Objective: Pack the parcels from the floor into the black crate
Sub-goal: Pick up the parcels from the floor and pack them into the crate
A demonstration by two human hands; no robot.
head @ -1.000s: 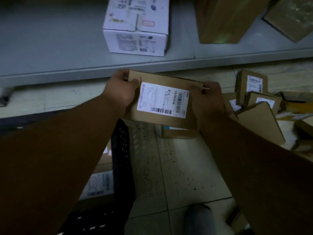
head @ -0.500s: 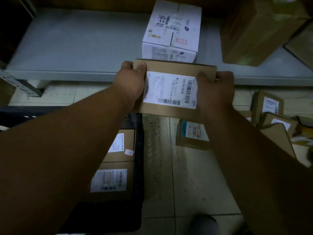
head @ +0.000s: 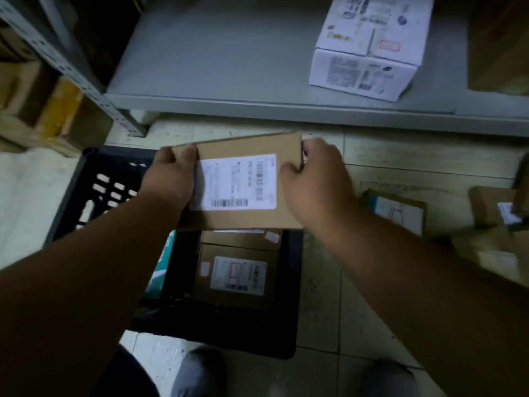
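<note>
I hold a flat brown cardboard parcel [head: 246, 156] with a white shipping label between both hands, above the far part of the black crate [head: 94, 173]. My left hand [head: 169, 176] grips its left edge and my right hand [head: 315, 179] grips its right edge. Inside the crate lie two labelled brown parcels [head: 237, 276] and a teal and white packet [head: 160, 270] along the left. Further labelled parcels [head: 398, 210] lie on the tiled floor to the right.
A grey metal shelf [head: 229, 101] runs across the back, low over the floor, with a white carton [head: 366, 47] and a brown box [head: 501, 47] on it. A shelf upright [head: 86, 87] and yellow-taped cartons [head: 51, 110] stand at the left. My shoes [head: 200, 373] are at the bottom.
The view has swung left and down. The parcel in both hands has moved from over the floor to above the black crate, which now shows in full.
</note>
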